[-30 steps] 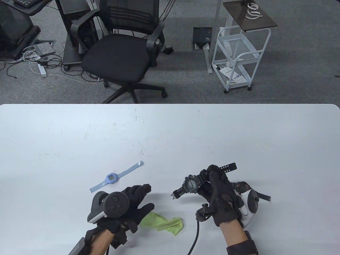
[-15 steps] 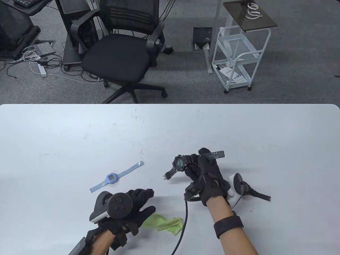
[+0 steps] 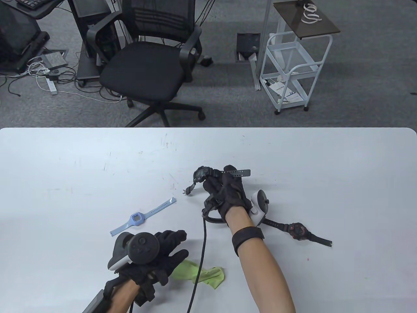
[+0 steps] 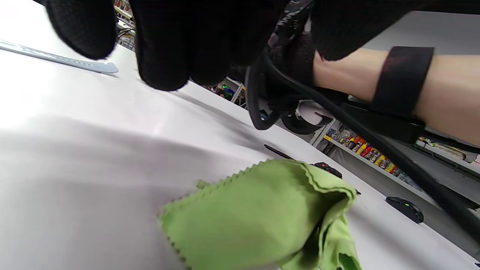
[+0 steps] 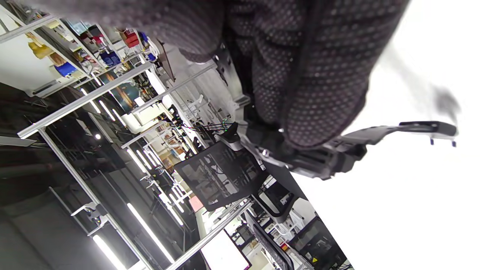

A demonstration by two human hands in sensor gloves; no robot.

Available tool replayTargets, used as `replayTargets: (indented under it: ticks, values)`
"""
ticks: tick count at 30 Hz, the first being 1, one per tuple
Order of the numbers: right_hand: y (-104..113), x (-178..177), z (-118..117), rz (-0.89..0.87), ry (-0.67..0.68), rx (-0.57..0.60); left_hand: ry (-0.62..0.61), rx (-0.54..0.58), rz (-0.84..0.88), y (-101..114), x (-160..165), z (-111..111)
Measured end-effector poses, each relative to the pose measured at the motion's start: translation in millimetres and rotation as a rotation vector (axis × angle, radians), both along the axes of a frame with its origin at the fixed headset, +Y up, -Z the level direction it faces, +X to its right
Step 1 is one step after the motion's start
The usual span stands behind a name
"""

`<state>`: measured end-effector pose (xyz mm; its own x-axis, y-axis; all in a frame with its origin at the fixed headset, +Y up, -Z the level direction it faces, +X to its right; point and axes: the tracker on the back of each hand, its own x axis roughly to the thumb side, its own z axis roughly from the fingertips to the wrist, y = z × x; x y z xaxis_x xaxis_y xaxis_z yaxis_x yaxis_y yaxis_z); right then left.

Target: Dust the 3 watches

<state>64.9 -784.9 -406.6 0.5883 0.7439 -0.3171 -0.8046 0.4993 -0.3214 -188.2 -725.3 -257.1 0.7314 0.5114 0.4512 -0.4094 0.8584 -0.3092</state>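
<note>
Right hand [image 3: 229, 194] grips black watch [image 3: 202, 173] above worktop [image 3: 325, 169]. Left hand [image 3: 159, 251] rests with relaxed fingers beside green cloth [image 3: 198, 273], holding nothing.

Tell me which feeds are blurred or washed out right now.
Table view: sharp, evenly lit. Left wrist view: gloved left hand blurred at close range, white table glaring, crumpled green cloth soft. Right wrist view: right hand fairly sharp, table blown out to white, black digital watch silhouetted.

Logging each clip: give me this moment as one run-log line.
right hand: holds black watch | left hand: on green cloth | blue watch, red-black watch: on table
</note>
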Motion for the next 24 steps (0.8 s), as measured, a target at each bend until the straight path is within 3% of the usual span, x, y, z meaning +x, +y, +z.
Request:
replayTargets:
  ticks: [9, 15, 24]
  values:
    - [-10, -2, -27, 0.072, 0.025, -0.041, 0.006, -0.012, 0.0, -1, 0, -4]
    - [-9, 13, -28, 0.189, 0.067, -0.048, 0.01, -0.02, -0.008, -1, -1, -5]
    - [-13, 34, -22, 0.194, 0.034, -0.085, 0.013, -0.029, -0.019, -1, -1, -6]
